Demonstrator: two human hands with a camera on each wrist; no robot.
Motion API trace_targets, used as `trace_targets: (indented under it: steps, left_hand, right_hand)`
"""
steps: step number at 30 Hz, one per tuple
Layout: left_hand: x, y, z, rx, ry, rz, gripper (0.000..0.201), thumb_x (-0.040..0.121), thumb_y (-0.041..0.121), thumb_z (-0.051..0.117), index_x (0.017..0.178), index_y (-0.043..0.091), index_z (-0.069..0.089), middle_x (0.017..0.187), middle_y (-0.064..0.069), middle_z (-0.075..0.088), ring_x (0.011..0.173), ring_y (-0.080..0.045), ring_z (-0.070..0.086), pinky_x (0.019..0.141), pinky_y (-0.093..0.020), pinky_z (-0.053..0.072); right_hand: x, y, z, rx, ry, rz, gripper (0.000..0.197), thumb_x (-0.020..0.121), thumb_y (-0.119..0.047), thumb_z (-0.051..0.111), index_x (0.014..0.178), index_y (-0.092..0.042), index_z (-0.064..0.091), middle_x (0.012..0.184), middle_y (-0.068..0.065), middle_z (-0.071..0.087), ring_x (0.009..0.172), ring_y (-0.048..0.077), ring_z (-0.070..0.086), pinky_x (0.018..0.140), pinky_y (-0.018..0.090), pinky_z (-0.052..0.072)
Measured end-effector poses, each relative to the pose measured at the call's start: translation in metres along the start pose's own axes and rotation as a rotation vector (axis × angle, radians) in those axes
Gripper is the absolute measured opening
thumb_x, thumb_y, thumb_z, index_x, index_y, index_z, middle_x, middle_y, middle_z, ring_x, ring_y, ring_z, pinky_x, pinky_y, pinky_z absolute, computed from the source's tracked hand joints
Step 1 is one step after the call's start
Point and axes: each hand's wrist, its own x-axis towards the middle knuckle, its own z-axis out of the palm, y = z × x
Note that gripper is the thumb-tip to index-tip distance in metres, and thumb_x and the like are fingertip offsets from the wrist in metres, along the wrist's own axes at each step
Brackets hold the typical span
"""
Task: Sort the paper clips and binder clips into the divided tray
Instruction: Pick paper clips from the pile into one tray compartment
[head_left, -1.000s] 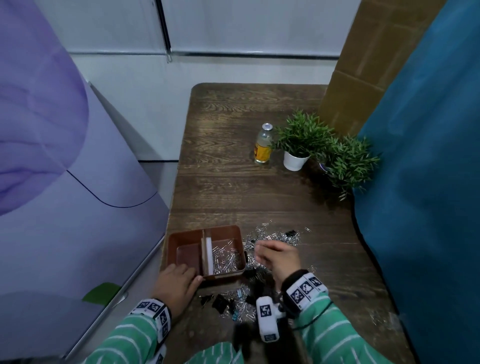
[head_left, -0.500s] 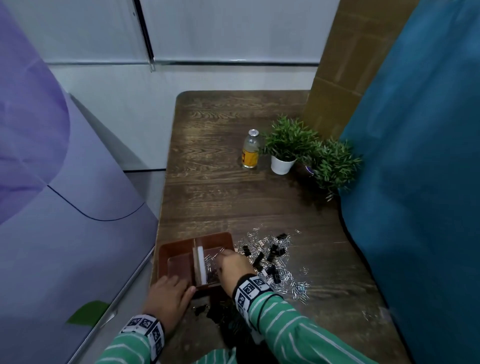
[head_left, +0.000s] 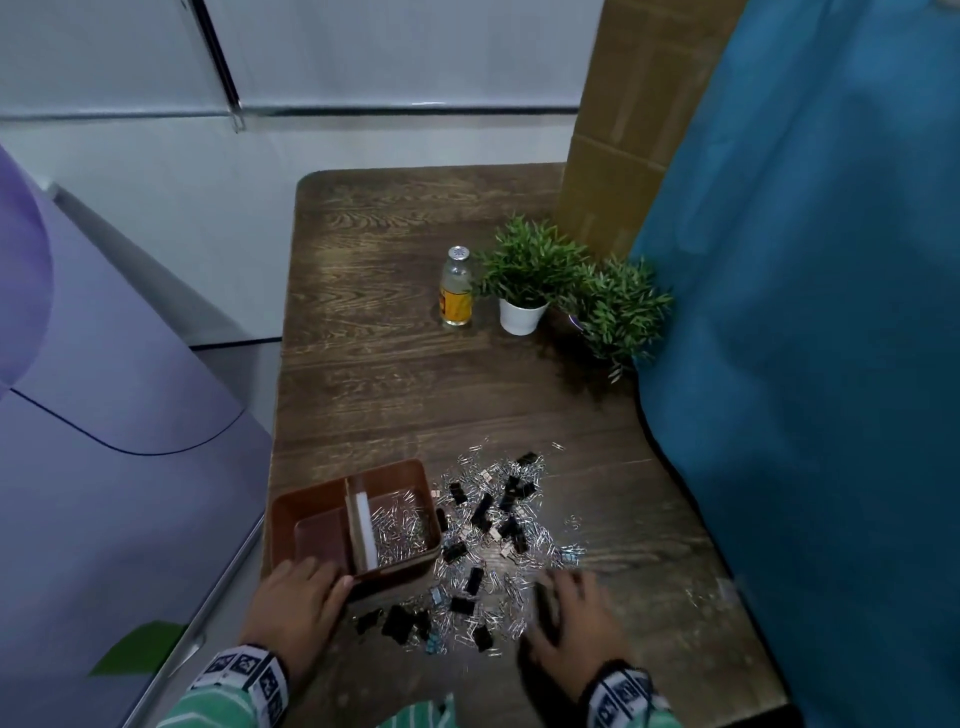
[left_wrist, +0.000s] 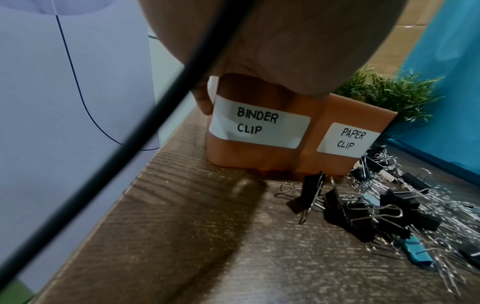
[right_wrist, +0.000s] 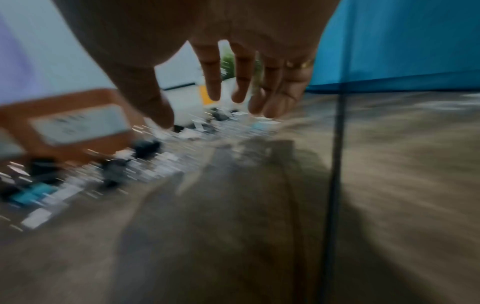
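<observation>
A brown divided tray (head_left: 306, 499) sits at the table's near left; its right half holds silver paper clips (head_left: 402, 525), its left half looks bare. Labels on its front read BINDER CLIP (left_wrist: 258, 125) and PAPER CLIP (left_wrist: 348, 139). My left hand (head_left: 298, 592) holds the tray's near left corner, fingers over the rim. A mixed pile of black binder clips (head_left: 483, 512) and silver paper clips (head_left: 498, 587) lies right of the tray. My right hand (head_left: 571, 608) hovers at the pile's near right edge, fingers spread and empty, blurred in the right wrist view (right_wrist: 233, 90).
A small yellow-labelled bottle (head_left: 457, 291) and two potted plants (head_left: 530, 270) stand further back on the wooden table (head_left: 395, 374). A blue curtain (head_left: 805, 364) hangs along the right edge, a cardboard panel (head_left: 623, 130) behind it. The table's left edge drops to a lilac surface.
My right hand went from the pile to the tray's paper clip half, then swung back to the pile's near right side, now empty. My left hand stayed on the tray.
</observation>
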Motion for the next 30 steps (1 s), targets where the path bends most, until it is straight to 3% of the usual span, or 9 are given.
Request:
trace_targets:
  steps: [4,8,11,16,19,22,26,28,30]
  left_hand:
    - [0.000,0.001,0.000,0.008,-0.001,-0.007,0.052,0.099,0.060,0.011,0.078,0.033,0.050,0.073,0.010,0.050,0.065,-0.015,0.044,0.062,-0.033,0.041]
    - [0.000,0.002,-0.001,0.021,-0.010,-0.026,0.050,0.098,0.060,0.012,0.079,0.034,0.051,0.073,0.011,0.049,0.065,-0.014,0.042,0.062,-0.033,0.041]
    - [-0.001,0.002,0.000,0.020,-0.017,-0.038,0.049,0.098,0.059,0.012,0.081,0.034,0.051,0.074,0.011,0.050,0.067,-0.013,0.042,0.064,-0.032,0.041]
    - [0.000,0.002,-0.002,0.015,-0.013,-0.031,0.053,0.098,0.061,0.011,0.080,0.033,0.052,0.075,0.008,0.052,0.067,-0.016,0.045,0.064,-0.034,0.042]
    - [-0.001,0.003,-0.004,0.019,-0.010,-0.035,0.054,0.099,0.060,0.011,0.079,0.032,0.052,0.074,0.009,0.052,0.067,-0.017,0.046,0.064,-0.035,0.042]
    - [-0.001,0.004,-0.005,0.017,-0.005,-0.027,0.053,0.099,0.060,0.012,0.078,0.031,0.051,0.073,0.009,0.052,0.066,-0.017,0.047,0.064,-0.035,0.042]
    - [0.000,0.004,-0.005,0.007,-0.011,-0.037,0.048,0.098,0.059,0.017,0.078,0.032,0.051,0.074,0.010,0.054,0.067,-0.016,0.046,0.066,-0.034,0.043]
    - [0.000,0.003,-0.005,0.005,-0.011,-0.035,0.043,0.098,0.057,0.022,0.079,0.033,0.052,0.075,0.009,0.055,0.067,-0.015,0.046,0.066,-0.034,0.043]
    - [0.000,0.003,-0.004,0.006,-0.014,-0.038,0.040,0.098,0.055,0.024,0.080,0.033,0.053,0.075,0.010,0.055,0.067,-0.014,0.045,0.066,-0.033,0.043]
  right_hand:
    - [-0.023,0.050,0.000,-0.070,-0.171,0.200,0.079,0.068,-0.058,0.058,0.141,-0.031,0.043,0.129,0.003,0.047,0.114,0.028,0.058,0.101,0.034,0.047]
    - [-0.022,0.043,0.007,-0.015,-0.176,0.220,0.043,0.070,-0.036,0.062,0.111,-0.023,0.067,0.113,0.006,0.062,0.098,0.028,0.067,0.086,0.031,0.051]
    - [-0.005,0.020,0.014,0.047,-0.133,0.198,0.028,0.071,-0.029,0.059,0.094,-0.020,0.071,0.097,0.003,0.069,0.093,0.025,0.067,0.082,0.024,0.048]
    - [0.019,-0.034,0.008,0.060,-0.096,0.092,0.016,0.090,-0.026,0.063,0.101,-0.022,0.073,0.103,-0.001,0.069,0.088,0.014,0.058,0.080,0.018,0.041]
    - [0.029,-0.049,0.007,0.118,-0.079,0.056,0.021,0.090,-0.021,0.058,0.106,-0.023,0.071,0.104,-0.003,0.067,0.092,0.013,0.060,0.092,0.023,0.050]
    - [0.031,-0.052,0.003,0.060,-0.077,-0.071,0.038,0.085,-0.034,0.059,0.123,-0.029,0.060,0.118,-0.009,0.054,0.110,0.013,0.049,0.102,0.036,0.048]
    - [0.021,-0.047,-0.003,-0.227,-0.324,-0.251,0.089,0.076,-0.055,0.064,0.149,-0.050,0.014,0.160,-0.007,0.017,0.147,0.029,0.015,0.118,0.055,0.027]
    - [0.018,-0.042,0.000,-0.282,-0.358,-0.301,0.098,0.079,-0.053,0.064,0.152,-0.051,-0.001,0.167,-0.006,0.002,0.153,0.030,0.003,0.121,0.058,0.013]
    - [0.014,-0.039,0.003,-0.280,-0.324,-0.315,0.097,0.085,-0.050,0.060,0.155,-0.046,-0.007,0.168,-0.007,-0.001,0.154,0.028,0.002,0.122,0.053,0.007]
